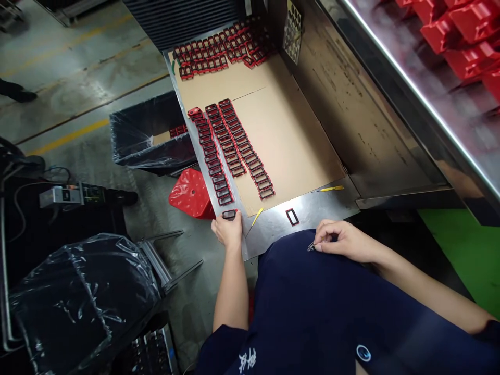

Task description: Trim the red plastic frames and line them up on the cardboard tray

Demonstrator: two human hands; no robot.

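My left hand (229, 227) is at the table's left front corner, thumb and fingers around a small black-and-red rectangular frame (229, 214). This frame lies at the near end of a row of similar frames (213, 162). In front of my dark blue shirt, the fingers of my right hand (339, 240) are pinched on a small dark, shiny piece (311, 247), too small to name. A single rectangular frame (292, 216) lies by itself on the metal tabletop (269, 234), between my two hands.
Cardboard (289, 135) covers much of the table, with more frames (219, 49) at the far end. Two yellow-handled tools (257, 216) (332, 188) lie near the front. A red stool (191, 194) and a plastic-lined bin (144, 133) stand left. Red parts (464, 31) fill the upper right.
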